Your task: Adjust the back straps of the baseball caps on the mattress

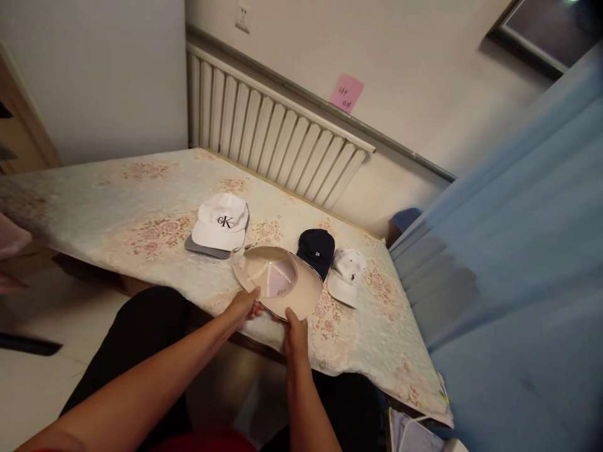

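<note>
A beige cap [277, 279] is held upside down over the near edge of the table, its pale lining facing up. My left hand [245, 306] grips its rim on the left, fingers closed. My right hand [295, 329] pinches the brim at the near side. Just beyond it lie a navy cap [316, 250] and a small white cap [346, 275]. Farther left rests a white cap with a black logo [221, 223] stacked on a grey brim.
The table wears a floral cloth [141, 207]. A white radiator [277, 135] runs along the wall behind, with a pink note [347, 93] above it. A blue curtain [518, 251] hangs at the right. My dark-trousered legs show below.
</note>
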`<state>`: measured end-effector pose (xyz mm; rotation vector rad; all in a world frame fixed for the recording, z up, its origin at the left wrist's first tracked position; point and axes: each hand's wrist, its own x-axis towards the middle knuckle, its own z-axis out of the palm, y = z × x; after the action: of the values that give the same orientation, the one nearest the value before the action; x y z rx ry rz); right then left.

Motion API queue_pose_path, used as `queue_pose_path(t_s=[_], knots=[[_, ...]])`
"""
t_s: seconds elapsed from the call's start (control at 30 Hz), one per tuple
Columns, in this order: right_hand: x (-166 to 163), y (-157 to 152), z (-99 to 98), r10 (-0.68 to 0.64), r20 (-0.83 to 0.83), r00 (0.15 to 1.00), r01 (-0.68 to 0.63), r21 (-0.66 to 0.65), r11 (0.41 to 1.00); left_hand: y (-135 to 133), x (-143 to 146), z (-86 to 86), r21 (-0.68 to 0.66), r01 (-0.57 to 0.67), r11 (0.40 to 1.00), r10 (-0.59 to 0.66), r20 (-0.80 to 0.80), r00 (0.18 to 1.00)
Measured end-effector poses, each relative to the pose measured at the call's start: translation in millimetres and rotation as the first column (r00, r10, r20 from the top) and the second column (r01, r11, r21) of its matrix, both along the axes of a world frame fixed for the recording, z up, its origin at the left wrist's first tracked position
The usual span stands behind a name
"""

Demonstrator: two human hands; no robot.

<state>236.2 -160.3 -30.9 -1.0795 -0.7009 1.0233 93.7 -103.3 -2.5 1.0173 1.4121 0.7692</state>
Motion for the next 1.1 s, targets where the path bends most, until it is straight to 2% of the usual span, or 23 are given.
queue_pose_path(t_s=[0.1, 0.17, 0.2, 0.23, 0.3, 0.37, 0.4, 0.47, 0.57, 0.77, 0.93, 1.1], knots=[[5, 2, -2.8, -0.017, -0.134, 0.991, 0.017, 0.000, 1.000, -18, -8, -5.1, 0.101, 0.028, 0.995, -0.022, -0.065, 0.998], [8, 3, -4.8, -0.033, -0.185, 0.982, 0.035, 0.008, 0.999, -28, -15, -9.0, 0.273, 0.065, 0.960, -0.003, -0.221, 0.975], [9, 3, -5.7, -0.037, -0.208, 0.977, 0.040, 0.011, 0.999, -31, -18, -10.8, 0.403, 0.130, 0.906, 0.020, -0.348, 0.937], [9, 3, -6.5, -0.040, -0.227, 0.973, 0.044, 0.012, 0.999, -33, -20, -12.4, 0.518, 0.226, 0.825, 0.054, -0.470, 0.881], [9, 3, -7.5, -0.045, -0.249, 0.967, 0.049, 0.011, 0.999, -30, -20, -15.1, 0.638, 0.453, 0.623, 0.130, -0.656, 0.743], [8, 3, -7.5, -0.041, -0.251, 0.967, 0.046, 0.015, 0.999, -22, -16, -17.4, 0.620, 0.624, 0.475, 0.147, -0.755, 0.639], [8, 3, -7.2, -0.037, -0.250, 0.968, 0.043, 0.019, 0.999, -17, -13, -18.3, 0.583, 0.693, 0.424, 0.135, -0.797, 0.588], [7, 2, -6.0, -0.027, -0.245, 0.969, 0.034, 0.024, 0.999, -5, -7, -19.6, 0.487, 0.795, 0.363, 0.093, -0.867, 0.489], [7, 2, -2.9, -0.036, -0.225, 0.974, 0.040, 0.013, 0.999, 11, -2, -19.8, 0.386, 0.857, 0.340, 0.041, -0.917, 0.397], [8, 5, 10.9, -0.077, -0.127, 0.989, 0.075, -0.016, 0.997, 28, -3, -17.4, 0.333, 0.874, 0.355, -0.023, -0.931, 0.365], [6, 8, 23.3, -0.146, 0.057, 0.988, 0.144, 0.037, 0.989, 20, 5, -13.8, 0.323, 0.851, 0.415, -0.029, -0.930, 0.367], [-6, 11, 28.5, -0.185, 0.202, 0.962, 0.207, -0.094, 0.974, 2, 24, -7.8, 0.318, 0.822, 0.472, -0.032, -0.926, 0.376]])
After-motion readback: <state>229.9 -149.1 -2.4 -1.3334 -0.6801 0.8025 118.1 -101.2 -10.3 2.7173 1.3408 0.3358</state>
